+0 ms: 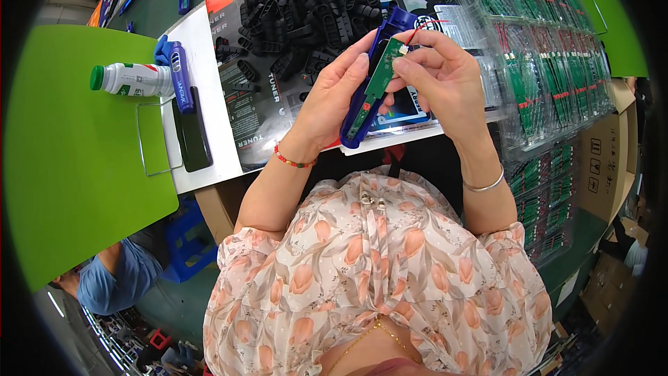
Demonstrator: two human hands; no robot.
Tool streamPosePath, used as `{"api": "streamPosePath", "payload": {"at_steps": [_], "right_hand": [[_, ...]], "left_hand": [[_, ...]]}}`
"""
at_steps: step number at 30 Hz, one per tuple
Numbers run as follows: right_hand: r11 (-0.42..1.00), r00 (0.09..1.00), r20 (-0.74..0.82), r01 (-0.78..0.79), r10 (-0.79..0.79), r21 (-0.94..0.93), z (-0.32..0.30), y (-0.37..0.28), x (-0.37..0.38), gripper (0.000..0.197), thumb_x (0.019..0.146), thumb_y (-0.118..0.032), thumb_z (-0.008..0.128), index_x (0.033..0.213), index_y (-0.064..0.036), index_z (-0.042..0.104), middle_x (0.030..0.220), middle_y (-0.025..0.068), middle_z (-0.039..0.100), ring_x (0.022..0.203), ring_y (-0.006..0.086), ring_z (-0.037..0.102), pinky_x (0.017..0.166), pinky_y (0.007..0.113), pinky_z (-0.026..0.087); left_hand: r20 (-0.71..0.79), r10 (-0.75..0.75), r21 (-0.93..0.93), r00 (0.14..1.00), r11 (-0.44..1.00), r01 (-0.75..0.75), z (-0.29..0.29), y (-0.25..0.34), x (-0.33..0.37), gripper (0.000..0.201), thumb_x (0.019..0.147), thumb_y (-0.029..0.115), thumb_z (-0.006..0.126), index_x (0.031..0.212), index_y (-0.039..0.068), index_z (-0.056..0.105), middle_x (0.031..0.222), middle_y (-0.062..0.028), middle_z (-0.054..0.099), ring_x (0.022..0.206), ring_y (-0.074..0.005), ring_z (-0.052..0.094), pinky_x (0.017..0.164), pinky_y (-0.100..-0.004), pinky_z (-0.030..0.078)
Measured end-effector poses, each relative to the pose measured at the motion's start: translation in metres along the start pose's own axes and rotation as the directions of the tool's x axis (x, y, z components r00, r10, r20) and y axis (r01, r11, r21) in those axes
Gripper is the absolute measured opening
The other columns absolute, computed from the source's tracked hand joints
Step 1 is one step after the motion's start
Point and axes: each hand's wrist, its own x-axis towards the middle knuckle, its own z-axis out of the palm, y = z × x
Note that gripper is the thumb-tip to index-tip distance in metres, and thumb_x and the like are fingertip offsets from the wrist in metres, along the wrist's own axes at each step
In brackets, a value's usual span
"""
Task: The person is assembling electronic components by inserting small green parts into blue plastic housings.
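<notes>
My left hand (332,97) is closed round a long dark-blue plastic shell (352,136), which it holds at a slant above the near edge of the table. A narrow green circuit board (380,78) lies along the open side of the shell. Near its upper end, the thumb and fingers of my right hand (447,78) pinch the board beside a small white connector. Thin red wires (416,30) rise from that end. Whether the board is fully seated in the shell, I cannot tell.
Black plastic pieces (306,17) are heaped on printed sheets ahead. Clear trays of circuit boards (553,83) stand at the right. To the left are a white bottle (139,79), a blue-purple device (181,78), a dark phone-like slab (193,141) and a green panel (76,174). Another person (122,278) is beyond.
</notes>
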Motion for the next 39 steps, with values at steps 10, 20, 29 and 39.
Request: {"api": "streamPosePath", "payload": {"at_steps": [10,20,29,39], "right_hand": [[0.965,0.996,-0.043,0.061,-0.075,-0.254,0.006,0.001,0.003,0.021,0.084,-0.003,0.069,0.103,0.0023,0.065,0.070,0.0022,0.064,0.055,0.0049,0.057,0.048,0.019,0.043],[0.914,0.962,-0.157,0.151,-0.224,-0.378,0.022,0.016,0.004,0.055,0.077,0.002,0.070,0.129,-0.0022,0.055,0.072,0.0047,0.060,0.054,0.0100,0.062,0.048,0.024,0.049],[0.947,0.964,-0.179,0.139,-0.196,-0.290,0.027,0.014,0.019,0.080,0.078,0.001,0.070,0.147,-0.0073,0.030,0.074,0.0047,0.058,0.057,0.0103,0.061,0.052,0.026,0.050],[0.703,0.921,-0.227,0.066,-0.316,-0.708,-0.036,0.040,0.029,0.031,0.082,-0.004,0.067,0.113,-0.0021,0.063,0.090,0.0114,0.064,0.067,0.0206,0.066,0.062,0.033,0.052]], "left_hand": [[0.010,-0.022,0.012,1.000,1.000,0.022,-0.006,0.001,-0.003,0.046,0.105,0.024,0.041,0.148,0.009,0.034,0.100,-0.0089,0.064,0.074,-0.0147,0.063,0.064,-0.0282,0.055],[-0.025,0.104,0.255,0.994,0.962,-0.094,0.007,0.009,-0.007,0.058,0.099,0.010,0.054,0.150,0.004,0.028,0.105,-0.0053,0.061,0.078,-0.0085,0.058,0.068,-0.0253,0.052],[-0.079,0.120,0.307,0.990,0.947,-0.090,0.001,0.017,-0.001,0.060,0.096,0.000,0.051,0.151,0.005,0.026,0.108,-0.0083,0.059,0.077,-0.0112,0.060,0.068,-0.0272,0.054],[-0.341,0.326,0.555,0.882,0.827,-0.091,-0.118,0.167,0.109,0.052,0.091,-0.003,0.051,0.141,0.005,0.040,0.087,-0.0142,0.065,0.074,-0.0203,0.066,0.060,-0.0285,0.056]]}}
